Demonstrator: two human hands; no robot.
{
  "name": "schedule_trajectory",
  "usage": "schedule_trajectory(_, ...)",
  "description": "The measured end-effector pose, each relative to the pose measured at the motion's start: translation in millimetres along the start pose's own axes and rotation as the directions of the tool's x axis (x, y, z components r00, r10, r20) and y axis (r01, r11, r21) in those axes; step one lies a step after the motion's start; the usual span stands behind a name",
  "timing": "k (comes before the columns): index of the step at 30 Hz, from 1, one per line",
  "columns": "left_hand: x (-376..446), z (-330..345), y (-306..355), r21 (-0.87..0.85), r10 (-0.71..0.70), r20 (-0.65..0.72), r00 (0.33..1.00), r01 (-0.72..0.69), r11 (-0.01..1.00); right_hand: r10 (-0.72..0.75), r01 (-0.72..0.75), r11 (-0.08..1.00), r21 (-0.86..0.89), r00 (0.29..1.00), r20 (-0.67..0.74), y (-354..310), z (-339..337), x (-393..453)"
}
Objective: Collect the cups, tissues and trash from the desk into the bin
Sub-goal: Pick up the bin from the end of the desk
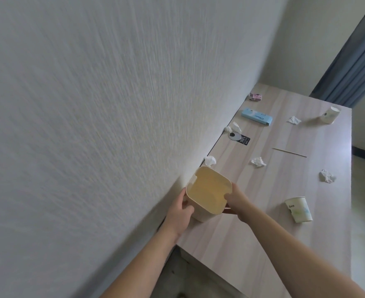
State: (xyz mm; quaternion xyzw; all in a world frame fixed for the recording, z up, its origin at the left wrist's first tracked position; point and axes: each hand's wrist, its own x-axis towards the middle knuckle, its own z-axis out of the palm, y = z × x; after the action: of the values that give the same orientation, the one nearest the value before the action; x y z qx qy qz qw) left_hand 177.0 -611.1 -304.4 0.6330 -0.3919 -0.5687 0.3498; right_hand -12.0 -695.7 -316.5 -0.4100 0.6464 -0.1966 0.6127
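Note:
A small cream bin (209, 186) with an empty yellowish inside stands on the wooden desk (231, 244) beside the wall. My left hand (180, 214) grips its left side and my right hand (236, 201) grips its right rim, fingers curled over the edge. One paper cup (298, 209) stands at the right; another paper cup (330, 115) lies tipped at the far right. Crumpled tissues lie scattered: one tissue (210, 160) just behind the bin, a second (258, 161) mid-desk, a third (327, 176) near the right edge, others (294, 120) farther back.
A blue packet (256, 116), a pink wrapper (255, 96), a black tag (245, 140) beside a round cable grommet (235, 136) and a thin wooden stick (289, 152) lie on the desk. The textured wall runs along the left. A blue curtain (353, 67) hangs at the far right.

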Motion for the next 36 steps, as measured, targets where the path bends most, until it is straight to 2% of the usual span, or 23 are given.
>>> schedule_trajectory(7,-1.0,4.7,10.8,0.076,0.06,0.068,0.996,-0.065,0.995,0.042,-0.032,0.993,0.115,0.995,-0.09,13.3,-29.0,-20.0)
schedule_trajectory(13,8.6,14.8,18.4,0.137,0.02,0.169,0.985,-0.044,0.99,0.063,-0.053,0.995,0.079,0.99,-0.128,25.4,-53.9,-53.8)
schedule_trajectory(22,12.1,24.1,28.1,0.279,0.032,0.22,0.975,-0.094,0.956,0.003,0.01,0.997,0.081,0.988,-0.157,38.5,-61.8,-92.6)
schedule_trajectory(27,11.5,38.2,34.9,0.13,0.025,0.29,0.957,-0.065,0.989,-0.064,0.084,0.991,0.106,0.981,-0.183,47.0,-66.6,-113.2)
schedule_trajectory(31,7.1,52.7,39.1,-0.008,-0.025,0.332,0.943,0.029,1.0,-0.113,0.15,0.978,0.148,0.966,-0.231,59.7,-75.2,-129.8)
schedule_trajectory(36,6.5,67.4,46.4,-0.087,-0.06,0.375,0.925,0.099,0.991,-0.068,0.173,0.943,0.285,0.936,-0.344,83.7,-93.6,-152.3)
